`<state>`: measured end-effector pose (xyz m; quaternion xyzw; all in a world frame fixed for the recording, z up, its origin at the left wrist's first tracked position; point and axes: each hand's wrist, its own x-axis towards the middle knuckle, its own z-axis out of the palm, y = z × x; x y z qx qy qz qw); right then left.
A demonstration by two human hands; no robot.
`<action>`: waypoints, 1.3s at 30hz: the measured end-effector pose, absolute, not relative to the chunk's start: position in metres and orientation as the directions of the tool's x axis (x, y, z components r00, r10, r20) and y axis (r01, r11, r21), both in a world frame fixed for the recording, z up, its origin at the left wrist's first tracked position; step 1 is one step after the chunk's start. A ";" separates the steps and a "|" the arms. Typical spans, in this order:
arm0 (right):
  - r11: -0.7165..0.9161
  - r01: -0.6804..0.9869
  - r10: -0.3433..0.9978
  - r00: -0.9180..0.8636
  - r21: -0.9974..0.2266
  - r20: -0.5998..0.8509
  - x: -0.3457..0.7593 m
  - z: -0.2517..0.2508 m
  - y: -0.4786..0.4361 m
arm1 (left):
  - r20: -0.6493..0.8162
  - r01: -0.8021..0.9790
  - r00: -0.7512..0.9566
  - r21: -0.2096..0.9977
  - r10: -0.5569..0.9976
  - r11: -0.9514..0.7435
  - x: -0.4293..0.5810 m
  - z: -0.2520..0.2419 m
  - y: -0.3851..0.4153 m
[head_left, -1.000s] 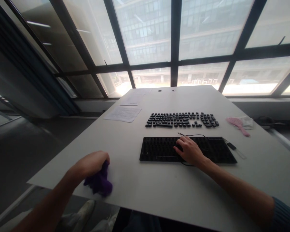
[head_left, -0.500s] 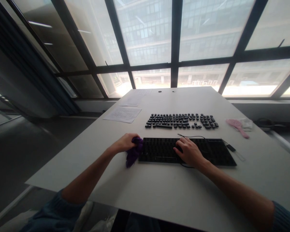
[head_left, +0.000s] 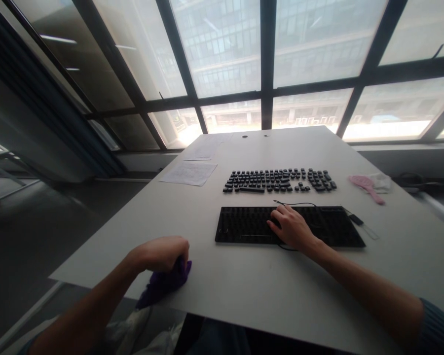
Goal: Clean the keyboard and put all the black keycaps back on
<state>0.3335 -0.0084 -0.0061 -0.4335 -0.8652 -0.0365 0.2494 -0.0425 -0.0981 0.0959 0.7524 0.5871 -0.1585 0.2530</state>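
Near the table's front left edge, my left hand [head_left: 166,254] is closed around a bunched purple cloth [head_left: 165,283], part of which hangs at the edge. The black keyboard base [head_left: 251,231], stripped of its keycaps, lies flat on the table to the right of that hand. On its middle rests my right hand [head_left: 290,228], palm down, thumb apart from the bent fingers, with nothing held. Behind the base, loose black keycaps [head_left: 270,181] are laid out in keyboard order, among them a long space bar [head_left: 252,190].
A pink hairbrush [head_left: 366,185] lies on the right by a crumpled white tissue [head_left: 383,182]. A small black piece with a wire loop [head_left: 356,220] sits beside the base's right end. Printed papers [head_left: 189,173] lie at the left of the white table [head_left: 244,281], before large windows.
My left hand has drawn the purple cloth away from the keyboard's left end, toward me and left to the table's front edge. My right hand stays on the keyboard.
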 end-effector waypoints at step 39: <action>0.442 0.799 0.624 0.053 -0.408 0.780 0.525 0.043 0.001 | 0.347 0.511 0.272 0.738 0.898 -0.440 0.110 0.084 0.021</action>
